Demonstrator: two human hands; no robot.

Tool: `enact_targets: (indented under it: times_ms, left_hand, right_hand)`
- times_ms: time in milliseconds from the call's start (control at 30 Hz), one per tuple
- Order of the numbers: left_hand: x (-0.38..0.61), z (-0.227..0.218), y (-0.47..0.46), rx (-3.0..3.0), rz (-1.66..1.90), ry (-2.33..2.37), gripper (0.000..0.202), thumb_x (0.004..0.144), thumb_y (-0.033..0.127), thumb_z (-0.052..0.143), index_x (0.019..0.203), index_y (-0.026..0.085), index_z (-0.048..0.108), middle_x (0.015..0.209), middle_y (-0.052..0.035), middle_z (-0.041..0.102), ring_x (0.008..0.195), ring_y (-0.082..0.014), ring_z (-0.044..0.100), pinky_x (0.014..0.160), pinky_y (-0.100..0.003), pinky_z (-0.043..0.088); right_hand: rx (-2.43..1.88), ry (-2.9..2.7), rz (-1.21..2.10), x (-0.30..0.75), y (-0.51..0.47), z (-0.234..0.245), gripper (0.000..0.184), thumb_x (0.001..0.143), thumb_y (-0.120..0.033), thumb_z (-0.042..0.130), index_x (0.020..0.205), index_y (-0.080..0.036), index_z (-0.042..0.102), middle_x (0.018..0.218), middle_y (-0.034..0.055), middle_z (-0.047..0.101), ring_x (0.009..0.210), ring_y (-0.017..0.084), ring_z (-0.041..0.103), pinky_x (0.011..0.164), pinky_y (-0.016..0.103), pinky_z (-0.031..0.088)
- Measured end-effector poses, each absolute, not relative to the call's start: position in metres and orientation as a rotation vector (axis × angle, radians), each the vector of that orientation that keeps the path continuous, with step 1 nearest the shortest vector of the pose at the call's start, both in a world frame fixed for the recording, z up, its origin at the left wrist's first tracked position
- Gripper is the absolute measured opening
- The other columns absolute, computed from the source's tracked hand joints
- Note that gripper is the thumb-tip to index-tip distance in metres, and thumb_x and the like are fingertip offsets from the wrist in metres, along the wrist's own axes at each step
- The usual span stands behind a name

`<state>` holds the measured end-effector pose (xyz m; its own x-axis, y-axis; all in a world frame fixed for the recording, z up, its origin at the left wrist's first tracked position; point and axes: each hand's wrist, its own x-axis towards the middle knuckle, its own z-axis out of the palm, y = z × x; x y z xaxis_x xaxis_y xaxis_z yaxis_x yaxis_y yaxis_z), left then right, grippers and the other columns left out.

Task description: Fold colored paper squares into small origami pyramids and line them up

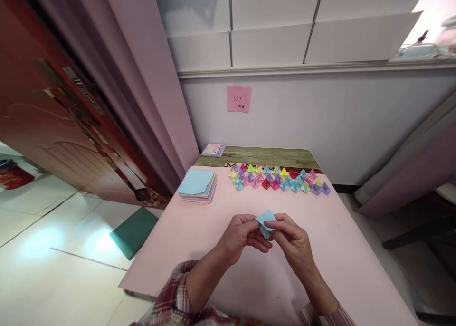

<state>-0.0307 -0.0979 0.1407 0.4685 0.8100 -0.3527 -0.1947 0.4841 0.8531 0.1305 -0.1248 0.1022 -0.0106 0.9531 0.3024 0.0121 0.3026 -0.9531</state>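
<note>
A small folded piece of light blue paper [265,216] is held between my two hands, above the front half of the table. My left hand [243,235] pinches its left side between thumb and fingers. On its right side, my right hand [289,234] grips it, with fingers lying over the lower part. Some of the folds are covered by my fingers. Beyond my hands, rows of small folded paper pieces [274,183] in many colours stand on the table. To the left lies a stack of square paper sheets [195,182], light blue on top.
Pink covering lies over the table [331,250], whose far end shows green wood grain [270,154]. A small printed packet [213,149] sits at the far left corner. A pink note [238,99] is stuck to the wall. On the floor at left lies a dark green panel [133,232].
</note>
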Motion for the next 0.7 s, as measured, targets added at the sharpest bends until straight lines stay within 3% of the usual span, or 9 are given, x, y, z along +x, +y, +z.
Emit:
enact_targets:
  times_ms: [233,400,500,700]
  left_hand:
    - [-0.035,0.148,-0.098,0.807,0.759,0.793,0.031,0.073,0.038,0.066,0.079,0.008,0.069,0.074,-0.0137,0.072,0.063,-0.0227,0.070,0.060,-0.033,0.057]
    - [-0.038,0.143,-0.099,0.914,0.766,0.794,0.035,0.071,0.038,0.075,0.089,0.009,0.070,0.081,-0.0113,0.072,0.068,-0.0192,0.069,0.065,-0.030,0.057]
    - [-0.037,0.139,-0.101,0.943,0.787,0.811,0.036,0.066,0.034,0.082,0.089,0.010,0.070,0.076,-0.0081,0.071,0.067,-0.0179,0.068,0.066,-0.030,0.056]
    - [-0.035,0.139,-0.103,1.015,0.838,0.838,0.030,0.068,0.034,0.080,0.082,0.010,0.071,0.073,-0.0058,0.069,0.063,-0.0145,0.064,0.062,-0.027,0.053]
  right_hand:
    - [-0.902,-1.488,0.983,0.137,-0.126,0.114,0.027,0.091,-0.029,0.053,0.108,-0.029,0.073,0.105,0.0077,0.063,0.087,0.022,0.062,0.074,0.033,0.051]
    - [-0.938,-1.471,0.989,0.134,-0.125,0.114,0.028,0.092,-0.037,0.051,0.104,-0.027,0.074,0.108,0.0085,0.064,0.089,0.023,0.064,0.078,0.035,0.053]
    - [-1.011,-1.422,0.908,0.128,-0.125,0.108,0.020,0.089,-0.035,0.059,0.097,-0.025,0.075,0.102,0.0077,0.066,0.092,0.022,0.063,0.076,0.032,0.054]
    - [-1.072,-1.419,0.814,0.124,-0.126,0.104,0.029,0.087,-0.031,0.064,0.116,-0.028,0.067,0.104,0.0060,0.068,0.089,0.019,0.064,0.070,0.028,0.055]
